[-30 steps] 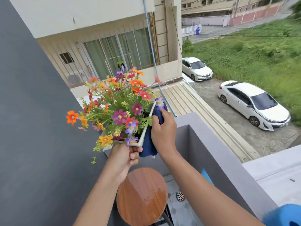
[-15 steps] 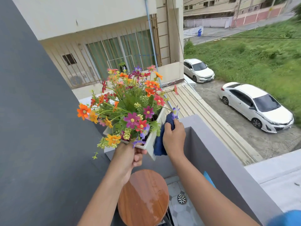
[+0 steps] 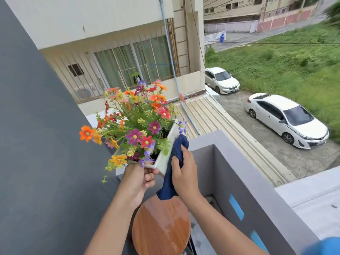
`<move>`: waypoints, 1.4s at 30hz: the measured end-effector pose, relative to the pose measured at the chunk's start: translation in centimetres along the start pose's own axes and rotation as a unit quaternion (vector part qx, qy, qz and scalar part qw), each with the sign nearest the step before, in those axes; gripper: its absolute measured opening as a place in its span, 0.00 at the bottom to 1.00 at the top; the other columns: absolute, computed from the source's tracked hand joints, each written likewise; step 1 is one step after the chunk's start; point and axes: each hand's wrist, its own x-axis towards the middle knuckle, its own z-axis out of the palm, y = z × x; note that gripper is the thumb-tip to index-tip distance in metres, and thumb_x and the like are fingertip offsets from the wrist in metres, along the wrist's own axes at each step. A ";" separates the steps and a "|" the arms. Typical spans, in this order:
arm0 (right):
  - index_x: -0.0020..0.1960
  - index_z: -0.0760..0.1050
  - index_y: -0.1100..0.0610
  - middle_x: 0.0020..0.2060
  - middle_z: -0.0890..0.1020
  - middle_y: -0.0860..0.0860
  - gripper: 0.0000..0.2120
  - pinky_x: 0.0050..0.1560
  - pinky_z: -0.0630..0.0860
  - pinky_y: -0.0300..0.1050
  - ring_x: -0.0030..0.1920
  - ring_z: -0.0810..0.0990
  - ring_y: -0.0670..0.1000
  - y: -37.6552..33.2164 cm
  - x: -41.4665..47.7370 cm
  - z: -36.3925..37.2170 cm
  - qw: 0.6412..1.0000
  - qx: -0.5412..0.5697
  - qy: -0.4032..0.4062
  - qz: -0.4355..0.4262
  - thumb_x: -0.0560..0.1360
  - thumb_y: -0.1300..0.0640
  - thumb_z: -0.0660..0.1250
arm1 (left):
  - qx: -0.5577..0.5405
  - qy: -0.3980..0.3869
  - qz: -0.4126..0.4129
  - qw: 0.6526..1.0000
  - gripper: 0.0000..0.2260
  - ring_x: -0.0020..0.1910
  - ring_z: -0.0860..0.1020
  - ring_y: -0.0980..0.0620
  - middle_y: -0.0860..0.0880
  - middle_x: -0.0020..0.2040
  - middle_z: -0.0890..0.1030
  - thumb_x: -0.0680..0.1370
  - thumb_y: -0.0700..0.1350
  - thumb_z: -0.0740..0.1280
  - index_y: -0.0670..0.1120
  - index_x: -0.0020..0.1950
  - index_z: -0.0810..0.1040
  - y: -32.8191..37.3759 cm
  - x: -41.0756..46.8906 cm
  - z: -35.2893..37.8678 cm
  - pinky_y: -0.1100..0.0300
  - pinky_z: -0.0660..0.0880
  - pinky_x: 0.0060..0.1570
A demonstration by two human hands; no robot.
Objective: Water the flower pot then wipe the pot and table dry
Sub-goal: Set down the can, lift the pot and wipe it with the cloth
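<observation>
A white square flower pot [image 3: 166,153] full of orange, red, pink and purple flowers [image 3: 139,124] is held up in the air, tilted. My left hand [image 3: 138,178] grips its near corner from below. My right hand [image 3: 184,173] presses a dark blue cloth [image 3: 174,166] against the pot's right side wall; the cloth hangs down below the hand. Under both hands stands a small round wooden table [image 3: 161,227] with wet patches on its top.
A grey balcony wall [image 3: 239,181] runs along the right, with a dark wall [image 3: 36,144] on the left. A blue object [image 3: 325,246] shows at the bottom right corner. Far below lie a roof, two white cars and grass.
The pot has been lifted slightly and turned. My right hand slid the cloth down the pot's side, from near the rim towards the lower part.
</observation>
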 end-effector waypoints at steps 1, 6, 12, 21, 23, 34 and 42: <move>0.67 0.73 0.56 0.54 0.76 0.50 0.16 0.55 0.64 0.23 0.56 0.75 0.47 0.0 0.5 -0.1 1.000 -0.004 0.004 0.014 0.80 0.65 0.60 | -0.002 -0.002 -0.006 1.000 0.11 0.18 0.63 0.56 0.45 0.25 0.75 0.80 0.33 0.52 0.40 0.43 0.71 -0.1 0.1 -0.2 0.67 0.58 0.18; 0.64 0.75 0.59 0.55 0.77 0.52 0.13 0.54 0.65 0.27 0.54 0.74 0.44 -0.8 3.8 -1.5 0.999 -0.010 0.030 0.033 0.81 0.61 0.60 | 0.001 -0.011 -0.004 1.000 0.12 0.16 0.61 0.58 0.46 0.24 0.73 0.80 0.36 0.50 0.43 0.39 0.66 0.7 0.4 -1.6 0.69 0.56 0.17; 0.42 0.81 0.58 0.34 0.80 0.53 0.09 0.41 0.74 0.46 0.36 0.78 0.53 -4.6 8.8 -5.1 0.974 0.086 -0.126 0.170 0.77 0.56 0.64 | 0.110 -0.020 0.011 0.994 0.14 0.15 0.58 0.58 0.45 0.23 0.70 0.80 0.36 0.49 0.41 0.37 0.67 2.3 0.3 -4.4 0.71 0.53 0.19; 0.35 0.74 0.53 0.33 0.79 0.50 0.12 0.43 0.76 0.45 0.37 0.77 0.53 -4.9 9.1 -6.2 0.936 0.052 -0.261 0.231 0.77 0.62 0.64 | 0.187 -0.033 -0.004 0.982 0.17 0.12 0.56 0.58 0.45 0.19 0.66 0.82 0.38 0.48 0.39 0.35 0.68 3.3 0.8 -5.8 0.74 0.53 0.19; 0.32 0.70 0.55 0.25 0.76 0.47 0.16 0.36 0.72 0.43 0.31 0.73 0.49 -4.7 8.8 -6.1 0.938 0.025 -0.256 0.233 0.76 0.68 0.61 | 0.201 -0.029 -0.003 0.979 0.17 0.12 0.56 0.58 0.45 0.19 0.66 0.82 0.37 0.48 0.39 0.35 0.68 3.1 1.0 -6.0 0.73 0.54 0.19; 0.31 0.70 0.55 0.25 0.70 0.51 0.14 0.32 0.66 0.39 0.29 0.68 0.48 -3.0 5.4 -2.3 0.957 0.099 0.019 0.272 0.68 0.54 0.74 | 0.160 0.125 0.113 0.973 0.10 0.18 0.60 0.54 0.46 0.25 0.72 0.76 0.51 0.59 0.47 0.46 0.77 2.5 2.7 -4.8 0.67 0.54 0.25; 0.30 0.61 0.54 0.18 0.60 0.43 0.20 0.25 0.58 0.39 0.21 0.57 0.45 -3.6 2.9 -0.4 0.977 0.064 0.053 0.196 0.71 0.60 0.72 | 0.258 0.024 -0.009 0.966 0.11 0.23 0.62 0.52 0.43 0.33 0.80 0.78 0.59 0.56 0.60 0.53 0.75 -2.0 0.8 -0.3 0.65 0.55 0.23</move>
